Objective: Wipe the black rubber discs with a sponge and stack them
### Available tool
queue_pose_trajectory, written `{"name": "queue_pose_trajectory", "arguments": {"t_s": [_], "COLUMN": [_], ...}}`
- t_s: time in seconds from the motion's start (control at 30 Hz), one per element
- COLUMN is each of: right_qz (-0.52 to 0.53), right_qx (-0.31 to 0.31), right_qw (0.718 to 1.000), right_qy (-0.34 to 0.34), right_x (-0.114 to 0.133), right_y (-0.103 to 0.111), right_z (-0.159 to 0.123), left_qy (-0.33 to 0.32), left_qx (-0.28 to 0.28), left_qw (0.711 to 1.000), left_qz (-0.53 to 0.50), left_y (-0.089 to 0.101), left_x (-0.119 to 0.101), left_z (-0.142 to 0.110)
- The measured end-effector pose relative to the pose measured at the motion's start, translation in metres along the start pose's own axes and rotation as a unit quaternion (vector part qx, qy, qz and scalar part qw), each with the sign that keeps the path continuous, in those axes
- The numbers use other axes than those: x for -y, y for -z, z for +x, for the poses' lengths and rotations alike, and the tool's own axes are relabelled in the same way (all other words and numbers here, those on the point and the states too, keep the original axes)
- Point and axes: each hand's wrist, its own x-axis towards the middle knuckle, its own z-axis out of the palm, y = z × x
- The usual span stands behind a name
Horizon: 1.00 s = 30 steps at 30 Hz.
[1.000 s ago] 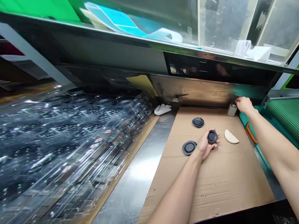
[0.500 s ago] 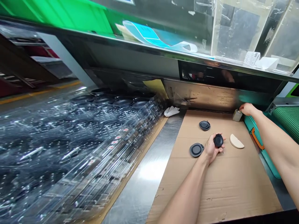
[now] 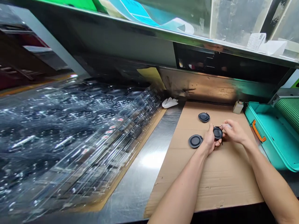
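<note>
My left hand [image 3: 209, 139] is closed around a small black round plastic case [image 3: 217, 133], its dished face turned up. At the case's right edge, my right hand [image 3: 233, 132] has its fingers pinched together. A whitish bit shows at those fingers, too small to name. To the left of my left hand, a flat black round part [image 3: 195, 141] lies on the cardboard sheet [image 3: 182, 180]. Another black round part [image 3: 204, 117], seemingly two overlapping pieces, lies farther back. The cream half-round pad seen earlier is not visible now.
A small bottle [image 3: 238, 106] stands at the back right, beside a teal tray [image 3: 277, 152] with an orange handle. Clear plastic trays [image 3: 70, 140] with black parts fill the left. White crumpled paper [image 3: 169, 102] lies at the back. A shelf edge [image 3: 149, 26] overhangs the bench.
My right hand has moved from the small bottle at the back right to the black case in my left hand. The view has tilted slightly downward.
</note>
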Motion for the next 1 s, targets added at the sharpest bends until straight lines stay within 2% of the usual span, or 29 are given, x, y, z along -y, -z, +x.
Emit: {"name": "queue_pose_trajectory", "arguments": {"t_s": [0.07,0.13,0.27,0.4,0.53,0.63,0.73,1.0], "right_qz": [-0.001,-0.034,-0.132,-0.253,-0.299,-0.295,-0.299,-0.288], "right_qx": [0.024,0.032,0.052,0.078,0.099,0.093,0.100,0.098], "right_qw": [1.000,0.999,0.990,0.964,0.949,0.951,0.949,0.953], "right_qy": [0.002,0.013,0.004,-0.022,-0.008,0.006,-0.010,0.000], "right_x": [-0.003,-0.009,-0.010,0.001,0.006,0.006,0.005,0.005], "right_y": [-0.015,-0.021,-0.020,-0.019,-0.018,-0.018,-0.019,-0.018], "right_z": [-0.014,-0.018,-0.018,-0.025,-0.030,-0.029,-0.029,-0.028], "left_qy": [-0.012,-0.029,-0.071,-0.075,-0.067,-0.072,-0.074,-0.073], "left_qx": [0.003,-0.001,-0.038,-0.067,-0.083,-0.086,-0.095,-0.108], "left_qw": [0.999,0.994,0.963,0.932,0.921,0.927,0.931,0.912], "left_qz": [0.042,0.104,0.257,0.349,0.374,0.358,0.343,0.390], "left_y": [0.000,0.001,0.002,0.000,-0.006,-0.009,-0.011,-0.014], "left_x": [0.005,0.010,0.016,0.017,0.015,0.015,0.015,0.015], "left_z": [0.002,0.004,0.004,0.000,-0.005,-0.008,-0.009,-0.009]}}
